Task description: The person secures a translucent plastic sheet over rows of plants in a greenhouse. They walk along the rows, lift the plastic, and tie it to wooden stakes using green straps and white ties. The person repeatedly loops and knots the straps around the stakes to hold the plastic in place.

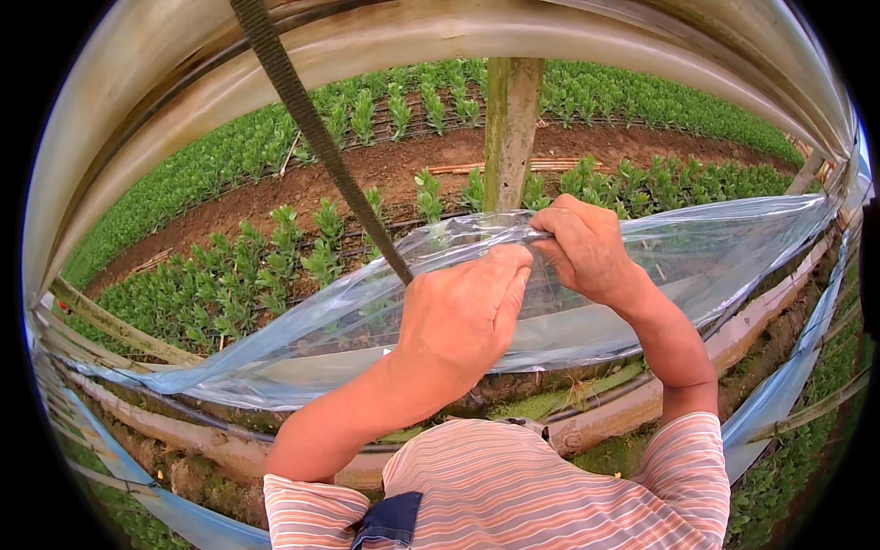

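A clear, bluish plastic sheet (584,337) stretches across in front of me, its upper edge gathered into folds. My left hand (464,309) is closed near that edge, just left of a wooden post (512,137). Thumb and fingers of my right hand (581,244) pinch the gathered edge beside it. The two hands nearly meet, and a darker twist of plastic shows between them. My left fingertips are partly hidden behind the hand. A dark woven strap (323,144) runs down from the top and passes behind my left hand.
Beyond the sheet grow rows of leafy green plants (254,282) in brown soil (227,210). Thin sticks (550,165) lie behind the post. Overhead curves a pale roll of plastic film (440,34). Below runs a pale ledge (605,419); blue sheeting (784,385) hangs at right.
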`<state>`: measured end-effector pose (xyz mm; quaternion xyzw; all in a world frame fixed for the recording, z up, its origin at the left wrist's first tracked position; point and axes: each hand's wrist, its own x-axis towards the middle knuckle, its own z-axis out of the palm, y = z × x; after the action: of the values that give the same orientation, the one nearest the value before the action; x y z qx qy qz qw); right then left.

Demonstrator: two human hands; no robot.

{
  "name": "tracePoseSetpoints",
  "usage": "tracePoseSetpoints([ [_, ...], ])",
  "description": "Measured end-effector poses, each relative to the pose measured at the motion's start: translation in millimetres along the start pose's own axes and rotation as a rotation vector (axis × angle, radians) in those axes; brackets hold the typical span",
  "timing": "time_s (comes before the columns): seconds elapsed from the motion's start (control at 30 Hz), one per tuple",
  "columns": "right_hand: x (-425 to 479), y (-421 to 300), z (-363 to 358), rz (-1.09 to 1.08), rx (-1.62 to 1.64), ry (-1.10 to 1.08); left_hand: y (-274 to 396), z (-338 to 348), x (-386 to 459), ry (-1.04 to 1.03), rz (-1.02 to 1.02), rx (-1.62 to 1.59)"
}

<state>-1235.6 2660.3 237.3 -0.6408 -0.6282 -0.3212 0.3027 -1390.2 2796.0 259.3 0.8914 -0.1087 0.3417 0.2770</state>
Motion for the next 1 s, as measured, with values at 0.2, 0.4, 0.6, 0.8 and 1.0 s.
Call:
tracePoseSetpoints([
  [0.2,-9,-4,-6,0.049,-0.032,-0.034,-14,46,8,0.092,-0.170,-0.040],
  [0.4,3,-1,-17,0.041,-0.022,-0.084,-26,58,14,0.060,-0.328,-0.505],
  [0.6,8,8,-16,-0.022,-0.091,-0.073,-30,65,18,0.160,-0.353,-0.602],
  [0.8,8,8,-16,0.045,-0.002,-0.005,-27,69,24,0.183,-0.376,-0.718],
  [1.0,10,3,-24,0.097,-0.012,0.100,-33,72,27,0.209,-0.360,-0.796],
])
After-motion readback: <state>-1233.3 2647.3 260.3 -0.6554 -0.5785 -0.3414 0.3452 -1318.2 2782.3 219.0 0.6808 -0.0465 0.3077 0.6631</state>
